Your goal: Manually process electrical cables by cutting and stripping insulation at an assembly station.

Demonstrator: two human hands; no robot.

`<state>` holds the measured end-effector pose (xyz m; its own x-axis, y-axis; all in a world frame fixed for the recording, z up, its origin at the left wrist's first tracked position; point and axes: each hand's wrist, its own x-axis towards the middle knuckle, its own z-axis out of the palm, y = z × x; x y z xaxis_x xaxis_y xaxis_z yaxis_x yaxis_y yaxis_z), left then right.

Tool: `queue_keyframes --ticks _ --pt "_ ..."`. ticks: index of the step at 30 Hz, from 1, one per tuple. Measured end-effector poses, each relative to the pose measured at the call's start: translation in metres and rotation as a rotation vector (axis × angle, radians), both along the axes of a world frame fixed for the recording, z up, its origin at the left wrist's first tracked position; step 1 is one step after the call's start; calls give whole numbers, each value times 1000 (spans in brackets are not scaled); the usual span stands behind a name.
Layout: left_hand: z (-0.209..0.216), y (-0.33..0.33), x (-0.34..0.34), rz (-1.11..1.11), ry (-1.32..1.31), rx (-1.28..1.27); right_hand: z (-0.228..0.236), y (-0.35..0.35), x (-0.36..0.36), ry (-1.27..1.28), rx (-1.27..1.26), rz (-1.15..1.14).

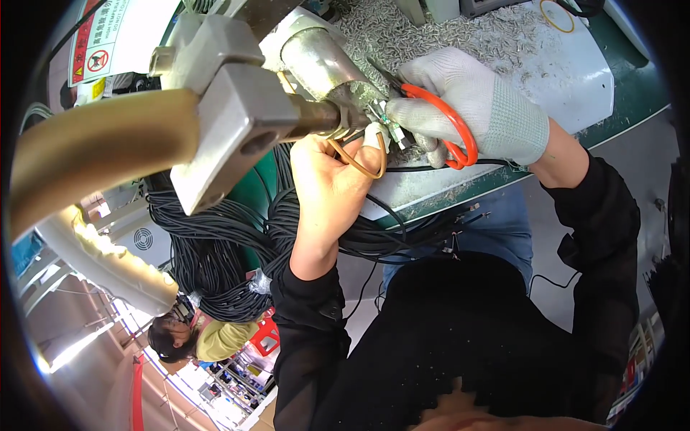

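Observation:
My left hand (327,176) is bare except for a white cover on a fingertip. Its fingers are closed in a pinch at a small silver metal connector (397,135) with a bit of green on it. White-gloved, my right hand (460,100) grips red-handled scissors (460,126), their dark blades pointing up and left. The gloved thumb reaches to the connector's side. Just above my left hand is a metal nozzle-like cylinder (320,61). A curved brown tube (370,171) crosses in front of the left fingers, partly hiding them.
Many small metal bits (402,32) cover the white sheet (575,86) on the green bench. A thick hose and metal clamp block (233,136) fill the left. Coiled black cables (223,237) hang at the bench edge. Another person (194,337) sits at the lower left.

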<state>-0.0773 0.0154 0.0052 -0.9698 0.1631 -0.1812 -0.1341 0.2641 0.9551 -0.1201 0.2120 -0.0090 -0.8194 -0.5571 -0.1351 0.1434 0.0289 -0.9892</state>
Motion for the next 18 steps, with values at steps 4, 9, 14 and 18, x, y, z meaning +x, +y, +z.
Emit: queue_keyframes --ticks 4,9,14,18 --pt "-2 6 1 55 88 48 -6 -2 -2 392 -41 8" --pt "-1 8 2 64 61 69 -2 0 0 50 18 -1" --pt "-2 11 1 86 74 117 -2 1 -2 39 3 18" --pt "-2 7 5 60 89 92 -4 1 0 57 9 14"
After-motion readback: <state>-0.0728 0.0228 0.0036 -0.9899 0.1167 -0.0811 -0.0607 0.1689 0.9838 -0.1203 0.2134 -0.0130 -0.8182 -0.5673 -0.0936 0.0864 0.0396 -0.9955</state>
